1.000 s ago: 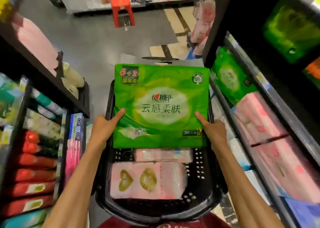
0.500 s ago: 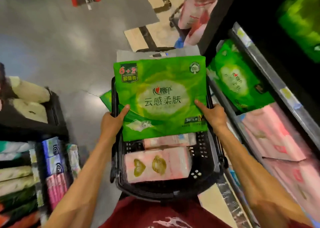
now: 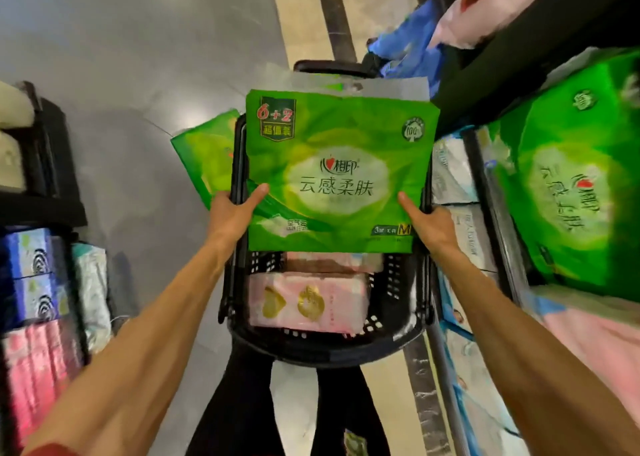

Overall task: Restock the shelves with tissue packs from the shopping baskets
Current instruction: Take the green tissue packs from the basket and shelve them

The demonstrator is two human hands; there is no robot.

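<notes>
I hold a large green tissue pack (image 3: pixel 337 171) flat above a black shopping basket (image 3: pixel 329 346) on the floor. My left hand (image 3: pixel 232 211) grips its left edge and my right hand (image 3: pixel 427 225) grips its right edge, thumbs on top. Under it in the basket lies a pink tissue pack (image 3: pixel 306 303) with two gold hearts. Another green pack (image 3: pixel 204 157) lies on the floor at the basket's left side. A matching green pack (image 3: pixel 568 192) stands on the right shelf.
Shelves flank the aisle: blue and pink packs (image 3: pixel 34 289) at left, pale blue packs (image 3: pixel 464 234) and pink ones (image 3: pixel 595 348) at right. The right shelf's metal rail (image 3: pixel 498 213) runs close beside the basket. My legs (image 3: pixel 287 407) stand just behind the basket. Grey floor (image 3: pixel 138 57) lies ahead.
The view has tilted further down and closer. The green pack stays held in both hands over the basket, now nearer the right shelf.
</notes>
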